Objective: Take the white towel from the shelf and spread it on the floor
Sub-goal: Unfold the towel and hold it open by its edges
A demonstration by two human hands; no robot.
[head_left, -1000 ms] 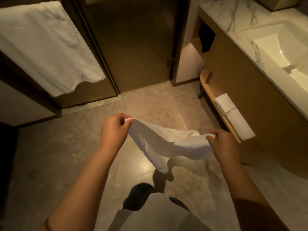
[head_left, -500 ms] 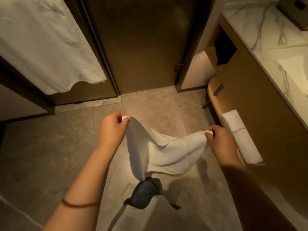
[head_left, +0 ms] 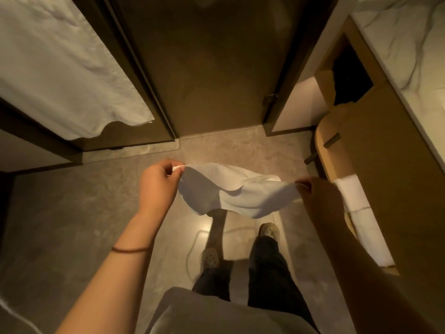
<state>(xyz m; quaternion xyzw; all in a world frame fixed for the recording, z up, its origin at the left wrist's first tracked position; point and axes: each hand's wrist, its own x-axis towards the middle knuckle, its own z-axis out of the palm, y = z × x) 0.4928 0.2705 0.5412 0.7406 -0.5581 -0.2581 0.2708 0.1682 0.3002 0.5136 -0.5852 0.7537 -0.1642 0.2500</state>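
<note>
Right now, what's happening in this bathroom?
A person stands holding a small white towel stretched between the left hand and right hand, each pinching a corner. It hangs in the air above the grey stone floor, not yet laid down. More folded white towels sit on the wooden shelf.

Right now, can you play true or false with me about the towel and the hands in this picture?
1. Both hands hold the white towel. True: the left hand and right hand each pinch a corner.
2. The towel lies flat on the floor. False: it hangs in the air above the feet.
3. More folded towels sit on the shelf. True.
4. The big hanging towel is on the right. False: it hangs on the left.
</note>
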